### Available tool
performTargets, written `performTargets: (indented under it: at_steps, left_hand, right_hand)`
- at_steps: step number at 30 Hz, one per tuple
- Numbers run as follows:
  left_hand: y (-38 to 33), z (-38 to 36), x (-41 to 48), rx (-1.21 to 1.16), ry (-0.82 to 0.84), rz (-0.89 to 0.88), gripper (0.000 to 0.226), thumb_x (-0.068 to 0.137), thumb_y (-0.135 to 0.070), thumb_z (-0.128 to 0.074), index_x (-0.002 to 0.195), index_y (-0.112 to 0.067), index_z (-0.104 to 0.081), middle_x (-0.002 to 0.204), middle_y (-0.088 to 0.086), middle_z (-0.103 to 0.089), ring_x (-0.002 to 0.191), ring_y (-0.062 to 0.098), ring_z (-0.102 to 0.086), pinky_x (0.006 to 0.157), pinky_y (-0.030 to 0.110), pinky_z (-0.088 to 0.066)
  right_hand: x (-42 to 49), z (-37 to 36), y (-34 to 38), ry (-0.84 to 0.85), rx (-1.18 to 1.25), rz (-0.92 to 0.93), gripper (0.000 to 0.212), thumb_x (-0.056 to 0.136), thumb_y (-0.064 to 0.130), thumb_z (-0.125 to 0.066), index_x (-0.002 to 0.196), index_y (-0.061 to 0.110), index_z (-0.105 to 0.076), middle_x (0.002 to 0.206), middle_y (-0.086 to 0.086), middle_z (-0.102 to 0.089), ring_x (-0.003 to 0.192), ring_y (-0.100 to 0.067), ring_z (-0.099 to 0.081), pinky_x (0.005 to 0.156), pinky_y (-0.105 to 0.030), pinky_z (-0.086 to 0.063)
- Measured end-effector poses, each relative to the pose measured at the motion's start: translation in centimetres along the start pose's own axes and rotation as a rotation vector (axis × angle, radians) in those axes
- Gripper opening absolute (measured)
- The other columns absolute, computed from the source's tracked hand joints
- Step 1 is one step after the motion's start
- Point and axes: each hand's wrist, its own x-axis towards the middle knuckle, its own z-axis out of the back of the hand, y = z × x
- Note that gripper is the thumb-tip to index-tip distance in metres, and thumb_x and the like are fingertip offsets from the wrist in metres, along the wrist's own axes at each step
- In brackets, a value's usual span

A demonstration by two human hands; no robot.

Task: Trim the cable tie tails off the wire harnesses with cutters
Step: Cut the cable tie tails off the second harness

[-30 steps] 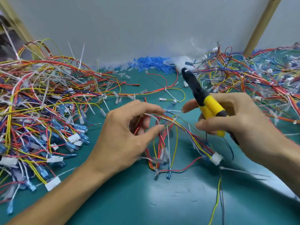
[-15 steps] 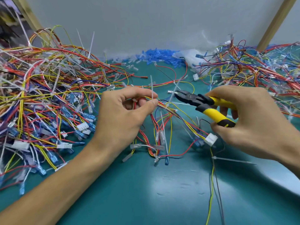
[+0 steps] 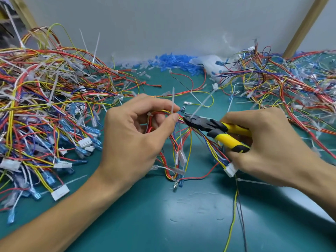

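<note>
Two tie tails stick up from the wire harness held at the centre of the frame: an upright tail beside the forefinger, and a slanted tail rising from the tool's nose toward the upper right. A second ago the cutters stood nose-up, clear of the wires. They have since swung level, so their long axis now lies right to left, with the nose pointing left at the base of the slanted tail. I judge the trim is at the point of the cut. Whether the blades have bitten yet I cannot tell, and the tail looks still attached.

On the left hand, thumb and forefinger fingers pinch the bundle just left of the nose, as before. The right hand is wrapped round the yellow handles, which stand slightly apart.

The harness ends trail onto the green bench, between the left heap and the right heap.
</note>
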Motion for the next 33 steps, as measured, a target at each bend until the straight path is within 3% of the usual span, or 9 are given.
performTargets:
  at_steps: [3,8,12,16,20,26,29,33]
  left_hand:
    - [0.1,0.1,0.2,-0.065,0.048,0.072,0.005,0.088,-0.012,-0.077,0.093,-0.013,-0.077,0.080,-0.007,-0.067,0.068,0.010,-0.054,0.062,0.020,-0.043]
    - [0.5,0.3,0.9,-0.058,0.190,0.155,0.012,0.088,-0.023,-0.074,0.096,-0.015,-0.071,0.105,0.009,-0.070,0.088,0.012,-0.067,0.077,0.025,-0.051]
    - [0.6,0.4,0.9,-0.194,0.188,0.128,0.014,0.089,-0.005,-0.078,0.096,0.000,-0.067,0.082,0.006,-0.074,0.071,0.025,-0.076,0.071,0.024,-0.056]
    - [0.3,0.2,0.5,-0.168,0.115,0.073,0.011,0.086,-0.004,-0.080,0.092,-0.005,-0.070,0.075,0.004,-0.072,0.060,0.025,-0.072,0.062,0.029,-0.057]
    - [0.1,-0.1,0.2,-0.080,0.110,0.008,0.010,0.086,-0.005,-0.080,0.091,-0.007,-0.072,0.077,0.001,-0.071,0.059,0.022,-0.071,0.060,0.031,-0.056]
    - [0.2,-0.2,0.0,-0.039,0.084,-0.019,0.010,0.087,-0.005,-0.080,0.093,-0.008,-0.072,0.078,0.000,-0.071,0.062,0.024,-0.073,0.062,0.031,-0.055]
    - [0.1,-0.3,-0.2,-0.043,0.073,-0.003,0.010,0.086,-0.007,-0.081,0.093,-0.009,-0.073,0.078,0.000,-0.072,0.062,0.022,-0.073,0.062,0.028,-0.054]
    - [-0.1,-0.5,-0.5,-0.032,0.071,0.014,0.011,0.086,-0.009,-0.081,0.093,-0.010,-0.073,0.078,0.000,-0.073,0.062,0.019,-0.073,0.062,0.027,-0.055]
  right_hand:
    - [-0.1,0.1,0.1,0.031,0.109,-0.038,0.020,0.069,0.024,-0.063,0.068,0.007,-0.054,0.060,-0.010,-0.033,0.061,-0.015,-0.019,0.050,-0.039,-0.023]
    - [0.0,0.8,0.3,0.129,0.281,-0.118,0.026,0.059,0.026,-0.066,0.071,0.005,-0.058,0.063,-0.014,-0.037,0.060,-0.013,-0.024,0.054,-0.046,-0.024]
    - [0.1,1.0,0.5,0.209,0.453,-0.136,0.016,0.058,0.018,-0.066,0.070,0.007,-0.062,0.061,-0.013,-0.040,0.058,-0.014,-0.029,0.054,-0.045,-0.022]
    - [-0.1,0.4,0.3,0.132,0.358,-0.096,0.013,0.061,0.018,-0.063,0.073,0.011,-0.064,0.061,-0.013,-0.044,0.056,-0.011,-0.028,0.049,-0.043,-0.027]
    - [-0.1,0.2,0.2,0.060,0.192,0.006,0.010,0.066,0.018,-0.063,0.073,0.016,-0.057,0.060,-0.004,-0.039,0.055,-0.011,-0.025,0.047,-0.026,-0.023]
    - [-0.2,0.0,0.2,0.065,0.178,0.037,0.012,0.069,0.018,-0.062,0.072,0.019,-0.051,0.058,-0.002,-0.035,0.054,-0.013,-0.024,0.046,-0.027,-0.021]
    - [-0.3,-0.3,0.3,0.130,0.210,0.010,0.011,0.069,0.016,-0.057,0.069,0.015,-0.046,0.057,-0.009,-0.034,0.055,-0.013,-0.021,0.047,-0.036,-0.021]
    - [-0.4,-0.3,0.3,0.216,0.250,-0.038,0.012,0.065,0.011,-0.054,0.074,0.014,-0.047,0.061,-0.012,-0.036,0.056,-0.017,-0.023,0.048,-0.039,-0.024]
